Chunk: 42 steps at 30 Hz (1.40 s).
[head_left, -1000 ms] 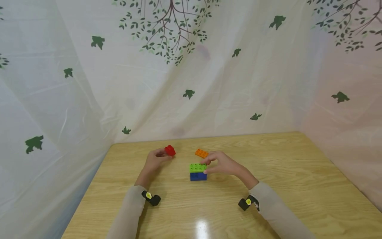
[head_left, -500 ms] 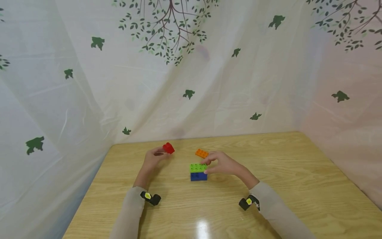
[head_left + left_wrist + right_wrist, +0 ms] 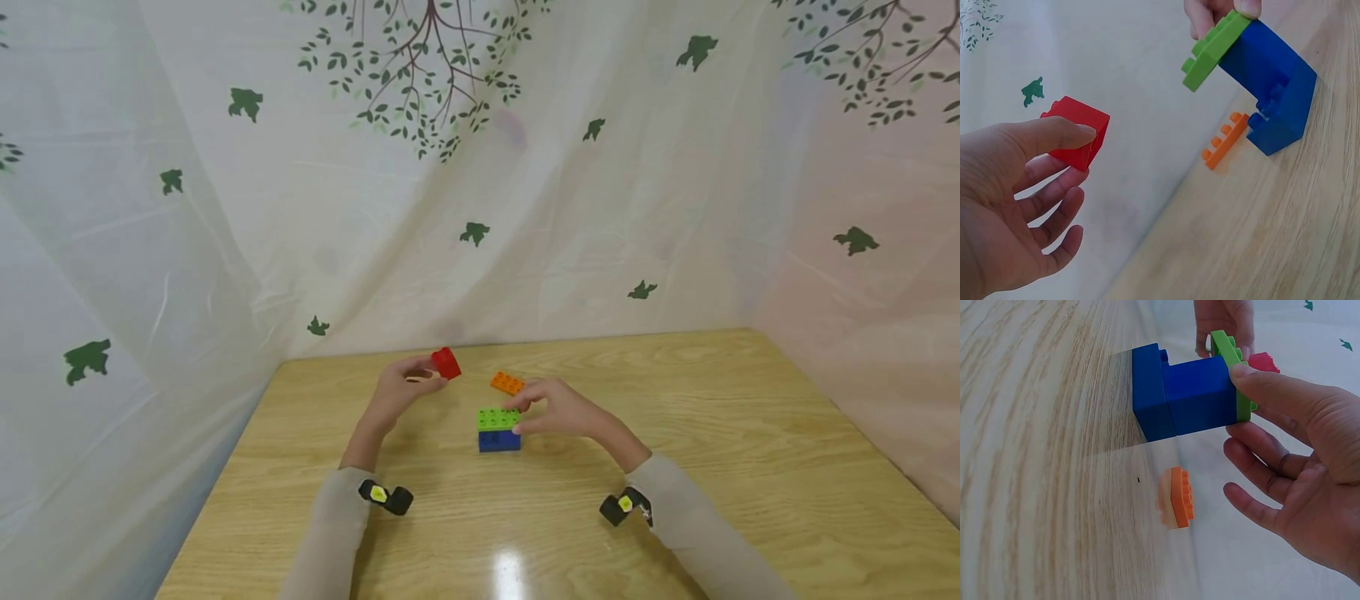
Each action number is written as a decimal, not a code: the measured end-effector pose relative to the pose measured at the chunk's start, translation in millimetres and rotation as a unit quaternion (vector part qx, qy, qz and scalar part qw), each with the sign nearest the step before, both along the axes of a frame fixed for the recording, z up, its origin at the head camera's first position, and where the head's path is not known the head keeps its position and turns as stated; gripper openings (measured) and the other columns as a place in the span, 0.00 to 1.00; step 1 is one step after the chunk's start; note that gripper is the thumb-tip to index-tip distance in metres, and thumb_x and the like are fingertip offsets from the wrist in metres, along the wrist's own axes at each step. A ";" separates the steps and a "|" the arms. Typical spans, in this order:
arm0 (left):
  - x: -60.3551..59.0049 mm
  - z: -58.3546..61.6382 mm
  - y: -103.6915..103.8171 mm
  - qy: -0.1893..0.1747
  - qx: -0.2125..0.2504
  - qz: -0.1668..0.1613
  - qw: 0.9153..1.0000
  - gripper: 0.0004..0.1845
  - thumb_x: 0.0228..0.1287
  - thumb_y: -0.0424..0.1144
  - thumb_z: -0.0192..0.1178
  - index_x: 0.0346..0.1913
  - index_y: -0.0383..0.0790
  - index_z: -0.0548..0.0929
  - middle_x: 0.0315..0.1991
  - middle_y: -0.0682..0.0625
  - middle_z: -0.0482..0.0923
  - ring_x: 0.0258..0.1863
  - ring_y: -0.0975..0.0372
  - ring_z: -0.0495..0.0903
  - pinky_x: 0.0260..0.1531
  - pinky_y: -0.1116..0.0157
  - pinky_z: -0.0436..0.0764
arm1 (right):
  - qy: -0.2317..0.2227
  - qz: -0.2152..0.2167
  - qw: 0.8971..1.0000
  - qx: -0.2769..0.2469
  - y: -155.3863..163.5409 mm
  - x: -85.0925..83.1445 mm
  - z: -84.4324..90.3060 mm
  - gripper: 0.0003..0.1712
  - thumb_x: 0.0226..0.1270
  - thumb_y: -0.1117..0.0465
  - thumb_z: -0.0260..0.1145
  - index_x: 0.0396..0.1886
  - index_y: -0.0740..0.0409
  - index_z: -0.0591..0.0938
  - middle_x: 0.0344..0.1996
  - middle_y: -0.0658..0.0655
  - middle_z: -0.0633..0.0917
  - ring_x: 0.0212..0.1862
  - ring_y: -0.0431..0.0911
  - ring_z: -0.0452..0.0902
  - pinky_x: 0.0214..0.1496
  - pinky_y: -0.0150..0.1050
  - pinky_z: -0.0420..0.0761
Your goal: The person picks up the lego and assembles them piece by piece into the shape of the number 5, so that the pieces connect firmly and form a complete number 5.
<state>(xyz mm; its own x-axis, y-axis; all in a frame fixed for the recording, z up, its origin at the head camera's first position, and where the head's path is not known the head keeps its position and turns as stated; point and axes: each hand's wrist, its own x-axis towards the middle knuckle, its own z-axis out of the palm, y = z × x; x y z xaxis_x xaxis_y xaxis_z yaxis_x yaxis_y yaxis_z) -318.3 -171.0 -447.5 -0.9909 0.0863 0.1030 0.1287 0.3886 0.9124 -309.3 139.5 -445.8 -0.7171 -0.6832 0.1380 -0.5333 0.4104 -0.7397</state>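
Two hands work over a wooden table (image 3: 675, 417), seen first from the head camera. At the table's middle stands a blue block (image 3: 498, 441) with a flat green plate (image 3: 497, 419) on top. The right hand (image 3: 562, 412) steadies this stack, thumb and fingertips at the plate's right end. Left of the stack, the left hand (image 3: 397, 396) holds a red brick (image 3: 447, 363) lifted off the table. Just behind the stack lies an orange plate (image 3: 507, 383).

From the left wrist, thumb and forefinger pinch the red brick (image 3: 1077, 132), the other fingers loose; the stack (image 3: 1260, 81) is well apart.

From the right wrist, the thumb (image 3: 1272, 387) presses the green plate (image 3: 1232, 362); the lower fingers curl free.

Judging by this, the red brick is being carried toward the stack; next it needs lining up over the green studs and pressing down.
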 end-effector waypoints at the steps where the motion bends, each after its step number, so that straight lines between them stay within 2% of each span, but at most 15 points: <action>1: 1.0 2.4 2.0 0.007 -0.001 -0.007 1.000 0.26 0.61 0.38 0.72 0.61 0.36 0.82 0.56 0.40 0.82 0.57 0.49 0.79 0.58 0.53 0.80 | -0.001 -0.001 1.000 0.001 -0.1 0.0 0.1 0.20 0.62 0.56 0.77 0.53 0.54 0.89 0.42 0.51 0.86 0.48 0.56 0.78 0.52 0.48 0.79; 9: 10.7 19.2 14.4 0.031 -0.016 -0.054 0.998 0.25 0.60 0.37 0.73 0.61 0.36 0.83 0.52 0.41 0.84 0.57 0.45 0.80 0.60 0.51 0.78 | -0.001 -0.003 1.000 -0.001 0.9 0.2 0.4 0.20 0.61 0.57 0.77 0.53 0.56 0.88 0.42 0.52 0.86 0.48 0.58 0.78 0.54 0.58 0.79; 16: 14.3 25.3 19.7 0.040 -0.024 -0.103 0.994 0.21 0.60 0.37 0.73 0.56 0.36 0.84 0.52 0.41 0.85 0.56 0.45 0.81 0.60 0.51 0.76 | -0.006 -0.003 1.000 -0.003 1.4 -0.3 -0.2 0.20 0.62 0.57 0.77 0.53 0.56 0.88 0.42 0.52 0.85 0.48 0.57 0.77 0.55 0.60 0.78; 23: 20.4 35.2 21.5 0.049 -0.033 -0.138 0.989 0.22 0.60 0.36 0.73 0.56 0.34 0.84 0.52 0.39 0.84 0.54 0.45 0.80 0.62 0.43 0.74 | 0.000 -0.001 1.000 0.000 1.1 -1.9 1.0 0.20 0.62 0.56 0.77 0.53 0.56 0.88 0.42 0.53 0.86 0.48 0.57 0.78 0.55 0.61 0.78; 26: 22.1 37.8 22.4 0.054 -0.045 -0.150 0.986 0.22 0.60 0.37 0.72 0.57 0.35 0.84 0.50 0.41 0.84 0.53 0.46 0.80 0.62 0.43 0.75 | 0.004 -0.002 1.000 -0.001 1.0 -3.0 1.9 0.20 0.61 0.56 0.77 0.52 0.56 0.88 0.42 0.53 0.86 0.48 0.57 0.78 0.55 0.60 0.79; 30: 21.9 36.8 23.3 0.058 -0.064 -0.161 0.983 0.20 0.60 0.38 0.72 0.55 0.38 0.85 0.49 0.44 0.85 0.52 0.47 0.81 0.60 0.47 0.76 | 0.002 -0.001 1.000 -0.002 0.2 -2.9 2.8 0.20 0.62 0.56 0.77 0.52 0.56 0.89 0.43 0.53 0.87 0.48 0.57 0.78 0.55 0.60 0.79; 36: 21.9 31.5 25.0 0.055 -0.077 -0.178 0.980 0.19 0.59 0.38 0.73 0.53 0.40 0.87 0.48 0.46 0.86 0.52 0.46 0.81 0.59 0.45 0.76 | -0.004 0.002 1.000 -0.006 -1.1 -1.3 2.5 0.20 0.62 0.56 0.77 0.52 0.57 0.89 0.43 0.53 0.87 0.48 0.57 0.78 0.56 0.62 0.78; 42: 21.6 25.6 26.4 0.055 -0.085 -0.192 0.976 0.18 0.59 0.39 0.73 0.52 0.41 0.88 0.47 0.47 0.87 0.50 0.51 0.81 0.55 0.49 0.77 | 0.002 0.007 1.000 -0.006 -2.1 -2.1 0.0 0.19 0.62 0.57 0.77 0.52 0.57 0.89 0.43 0.53 0.88 0.47 0.56 0.79 0.55 0.61 0.78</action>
